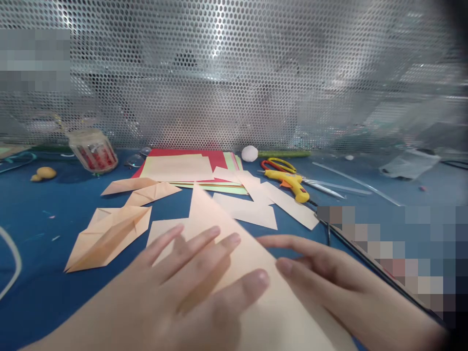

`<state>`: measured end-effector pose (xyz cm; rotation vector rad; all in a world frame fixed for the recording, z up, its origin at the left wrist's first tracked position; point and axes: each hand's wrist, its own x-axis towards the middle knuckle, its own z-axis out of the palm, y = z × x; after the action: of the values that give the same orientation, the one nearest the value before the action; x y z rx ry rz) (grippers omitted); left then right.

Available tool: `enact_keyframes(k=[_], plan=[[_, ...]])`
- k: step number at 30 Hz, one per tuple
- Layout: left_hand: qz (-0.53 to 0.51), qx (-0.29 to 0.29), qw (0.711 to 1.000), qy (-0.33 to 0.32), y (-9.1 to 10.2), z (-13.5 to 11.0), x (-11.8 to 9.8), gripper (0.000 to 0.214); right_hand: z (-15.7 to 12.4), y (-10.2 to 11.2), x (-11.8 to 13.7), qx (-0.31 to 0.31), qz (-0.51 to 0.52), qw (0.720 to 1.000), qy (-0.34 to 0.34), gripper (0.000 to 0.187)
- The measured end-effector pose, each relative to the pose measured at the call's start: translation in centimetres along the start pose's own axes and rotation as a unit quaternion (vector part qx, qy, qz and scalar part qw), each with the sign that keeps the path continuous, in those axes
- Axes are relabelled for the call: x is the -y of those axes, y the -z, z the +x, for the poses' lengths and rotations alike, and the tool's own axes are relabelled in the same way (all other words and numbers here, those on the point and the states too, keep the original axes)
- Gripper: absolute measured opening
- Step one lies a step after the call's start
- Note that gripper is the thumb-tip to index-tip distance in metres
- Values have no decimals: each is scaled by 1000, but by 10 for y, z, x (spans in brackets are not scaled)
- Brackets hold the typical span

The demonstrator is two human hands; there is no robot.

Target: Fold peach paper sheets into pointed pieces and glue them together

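Peach paper sheet [248, 258], its tip toward 11 o'clock, lies under L hand [179, 282]; near end cut off by the frame. L fingers spread flat on top, not gripping; 4 fingertips show, 5th not seen. R hand [336, 282]: thumb & index at the sheet's R edge; can't tell if they pinch it, other fingers mostly tucked out of sight.

9–10 o'clock: folded peach pcs [109, 234], at least 2; far ones may overlap, so no sure count. 12–1: pale paper strips [248, 212], approx. 5, partly covering each other. 11: 1 paper stack [179, 168], red, green & cream, layers uncountable. 1: 1 yellow glue gun [288, 181], 1 pr scissors [325, 187] partly behind it. 12: 1 white ball [250, 153].

10: 1 glass jar [93, 152] w/ red contents [99, 160], too blurry to ID; 2 tan lumps [46, 172] left of it. 2: 1 clear plastic bag [409, 164], contents unclear. Blocky patches [405, 268] mask approx. 3 o'clock & upper L.
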<state>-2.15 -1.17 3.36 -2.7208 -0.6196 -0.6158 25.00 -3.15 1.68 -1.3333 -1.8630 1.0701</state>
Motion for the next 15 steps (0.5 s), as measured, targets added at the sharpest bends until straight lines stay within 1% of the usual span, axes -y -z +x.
enact_keyframes(k=[1, 2, 3, 5, 6, 8, 9, 10, 11, 12, 13, 14, 15], plan=[[-5, 12, 1000, 8, -8, -3, 0, 74, 4, -4, -5, -14, -1, 1000, -10, 38], [-19, 53, 998, 4, -15, -7, 0, 75, 6, -6, -9, -17, -19, 1000, -19, 38], [-22, 103, 994, -2, -21, -10, -2, 75, 7, -8, -12, -8, -54, 998, -25, 37], [-34, 160, 986, -28, -29, -15, -5, 70, 7, -6, -18, 4, -151, 989, -6, 32], [-33, 175, 983, -36, -32, -17, -8, 68, 5, -4, -20, 10, -200, 980, 10, 29], [-17, 168, 985, -21, -39, -21, -14, 64, 2, 3, -23, 2, -259, 964, 54, 26], [-4, 151, 989, 4, -43, -23, -16, 64, 0, 6, -24, 0, -268, 959, 86, 28], [8, 132, 991, 25, -47, -25, -19, 64, -2, 8, -26, 7, -269, 955, 124, 36], [15, 119, 992, 36, -51, -27, -21, 63, -4, 9, -28, 28, -267, 949, 167, 49], [13, 116, 993, 21, -55, -28, -22, 60, -5, 8, -30, 59, -270, 938, 209, 60], [12, 110, 994, 14, -58, -29, -22, 55, -6, 6, -33, 91, -279, 924, 244, 67], [12, 104, 994, 10, -61, -30, -23, 50, -7, 4, -35, 119, -294, 910, 265, 68], [12, 95, 995, 16, -63, -30, -23, 46, -7, 0, -37, 134, -312, 900, 273, 66]])
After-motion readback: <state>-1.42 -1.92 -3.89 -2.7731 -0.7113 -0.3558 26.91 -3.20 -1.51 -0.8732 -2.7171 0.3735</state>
